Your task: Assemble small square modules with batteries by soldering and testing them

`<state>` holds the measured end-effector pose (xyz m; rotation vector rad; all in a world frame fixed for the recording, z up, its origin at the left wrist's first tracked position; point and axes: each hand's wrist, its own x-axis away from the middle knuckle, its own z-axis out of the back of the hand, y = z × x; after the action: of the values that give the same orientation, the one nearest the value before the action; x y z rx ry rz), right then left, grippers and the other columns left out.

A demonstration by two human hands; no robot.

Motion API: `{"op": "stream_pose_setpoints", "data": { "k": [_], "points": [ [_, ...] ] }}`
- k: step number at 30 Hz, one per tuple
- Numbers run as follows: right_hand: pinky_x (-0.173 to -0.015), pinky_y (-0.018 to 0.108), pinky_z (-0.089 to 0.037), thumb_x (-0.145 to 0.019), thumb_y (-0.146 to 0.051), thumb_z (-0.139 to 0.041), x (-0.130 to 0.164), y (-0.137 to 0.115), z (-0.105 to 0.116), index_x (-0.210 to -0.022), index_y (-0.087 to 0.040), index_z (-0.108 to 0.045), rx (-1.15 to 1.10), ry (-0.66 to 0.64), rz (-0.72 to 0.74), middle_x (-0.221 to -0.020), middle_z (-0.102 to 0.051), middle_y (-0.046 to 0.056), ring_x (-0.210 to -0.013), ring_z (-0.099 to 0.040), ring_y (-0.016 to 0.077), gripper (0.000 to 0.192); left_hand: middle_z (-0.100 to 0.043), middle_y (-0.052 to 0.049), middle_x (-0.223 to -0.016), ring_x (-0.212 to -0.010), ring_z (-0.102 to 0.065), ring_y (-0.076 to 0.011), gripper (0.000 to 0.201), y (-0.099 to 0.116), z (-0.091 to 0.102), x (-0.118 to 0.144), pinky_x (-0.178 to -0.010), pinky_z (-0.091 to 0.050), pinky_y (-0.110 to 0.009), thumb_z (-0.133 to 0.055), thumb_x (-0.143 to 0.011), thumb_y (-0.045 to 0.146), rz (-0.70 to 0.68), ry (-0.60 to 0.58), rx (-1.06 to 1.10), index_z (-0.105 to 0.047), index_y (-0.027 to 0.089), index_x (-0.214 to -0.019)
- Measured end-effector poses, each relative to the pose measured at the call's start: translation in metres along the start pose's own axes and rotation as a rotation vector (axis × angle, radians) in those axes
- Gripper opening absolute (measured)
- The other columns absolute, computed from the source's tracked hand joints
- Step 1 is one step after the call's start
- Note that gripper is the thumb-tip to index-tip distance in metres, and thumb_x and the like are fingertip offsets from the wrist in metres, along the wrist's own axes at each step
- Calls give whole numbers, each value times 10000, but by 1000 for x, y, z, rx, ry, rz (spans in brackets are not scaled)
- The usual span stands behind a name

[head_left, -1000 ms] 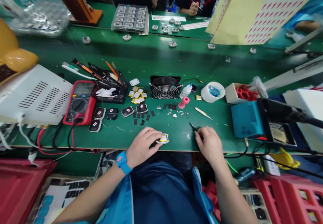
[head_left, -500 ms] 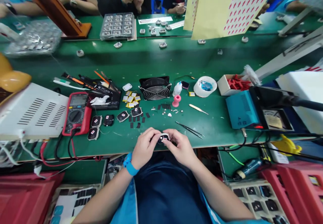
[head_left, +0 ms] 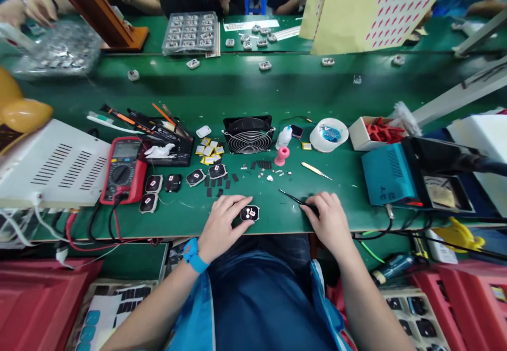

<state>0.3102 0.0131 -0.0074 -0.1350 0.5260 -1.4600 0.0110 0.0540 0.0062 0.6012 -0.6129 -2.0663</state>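
Hands at the green surface

Hands rest close to the near edge of the green surface (head_left: 237,87). The left hand (head_left: 223,219) has a blue band (head_left: 193,253) on its wrist. Its fingers are spread and bent, and the tips press on a small black part (head_left: 250,213) with little red and white marks on top. The part lies flat on the surface, just in front of the person and near the edge. The hand steadies it from the left side and does not wrap around it.

The right hand (head_left: 330,220) lies off to the right, well apart from the black part. Its fingers are curled over the thick end of thin black tweezers (head_left: 292,198). The pointed end sticks out to the left and lies low on the surface. I cannot tell how tight the grip is.

Behind the hands, more small black parts (head_left: 163,183) sit in a loose row. A red meter (head_left: 123,169) lies to their left, with black and red wires running off the edge. A small fan (head_left: 248,134) stands in the middle, beside a heap of yellow bits (head_left: 209,150) and a pink spool (head_left: 281,156). A blue box (head_left: 386,174) sits to the right. Other people work on the far side.
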Motion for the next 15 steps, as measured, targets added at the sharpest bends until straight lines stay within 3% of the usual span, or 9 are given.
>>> {"op": "stream_pose_setpoints", "data": {
  "k": [2, 5, 9, 12, 15],
  "points": [
    [-727, 370, -462, -1054, -419, -451, 0, 0, -1, -822, -217, -623, -43, -25, -22, -803, -628, 71, -770, -554, 235, 352, -667, -78, -1302, -1207, -598, -259, 486, -1, -3, 3, -1037, -480, -435, -659, -977, 314, -42, -12, 18, -535, 273, -1444],
    [-645, 321, -466, -1035, -477, -487, -2, -14, -6, -790, -223, -601, -230, -29, -131, -724, -628, 29, -657, -579, 182, 371, -694, -71, -1227, -1150, -625, -242, 457, -1, -7, 6, -1006, -487, -414, -636, -989, 254, -88, 13, 31, -528, 263, -1433],
    [-541, 270, -502, -966, -488, -618, -1, -39, -14, -965, -209, -635, -646, -28, -279, -721, -671, -6, -532, -596, 129, 279, -694, -71, -1133, -1031, -633, -235, 431, 2, -12, 8, -915, -511, -389, -660, -986, 312, -69, 58, -9, -543, 247, -1395],
    [-602, 286, -587, -953, -408, -664, 4, -45, -16, -1013, -208, -676, -829, -17, -267, -847, -727, 32, -641, -703, 152, 209, -671, -98, -1219, -1101, -620, -248, 503, 5, -15, 10, -941, -514, -395, -675, -976, 325, -83, 56, -17, -497, 231, -1437],
    [-711, 323, -625, -921, -297, -726, 10, -45, -15, -887, -219, -737, -755, 30, -175, -882, -755, 54, -783, -739, 185, 86, -677, -93, -1216, -1101, -623, -239, 504, 6, -16, 11, -956, -518, -401, -650, -990, 279, -105, 75, 8, -469, 230, -1458]
  ]
}}
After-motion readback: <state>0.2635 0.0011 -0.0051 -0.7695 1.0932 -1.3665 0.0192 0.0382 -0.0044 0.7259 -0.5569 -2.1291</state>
